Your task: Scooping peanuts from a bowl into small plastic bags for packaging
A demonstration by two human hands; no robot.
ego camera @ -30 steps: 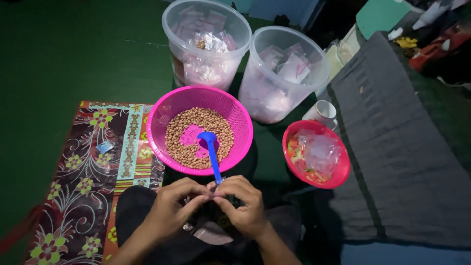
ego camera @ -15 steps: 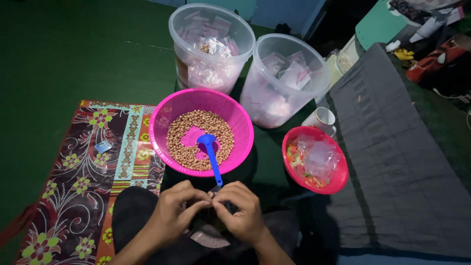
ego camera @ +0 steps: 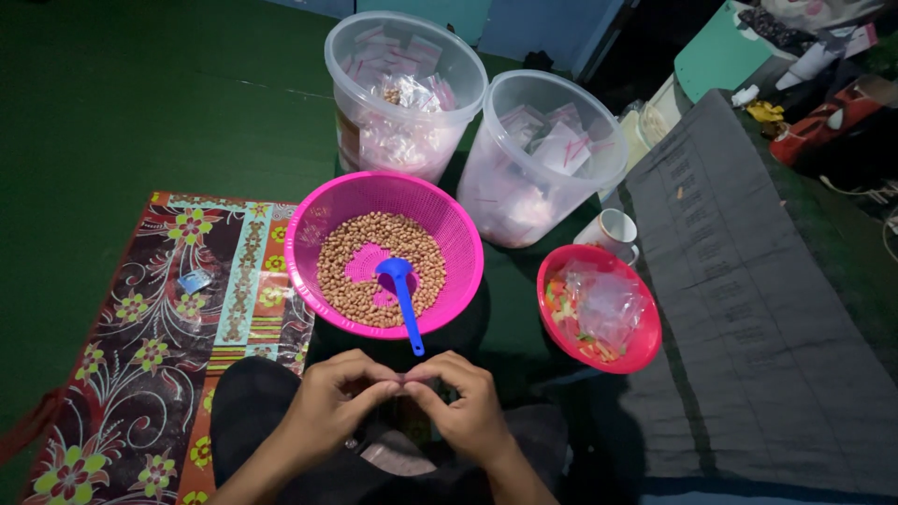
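The left hand (ego camera: pixel 335 404) and right hand (ego camera: pixel 461 404) met fingertip to fingertip over the lap, both pinched shut on a small clear plastic pouch (ego camera: pixel 409 404), mostly hidden. Just beyond stood a round pink perforated plastic colander (ego camera: pixel 309 224) of smooth brown peanuts (ego camera: pixel 339 279), holding a glossy blue plastic scoop (ego camera: pixel 404 297). A slipping pinch could likely spill the pouch.
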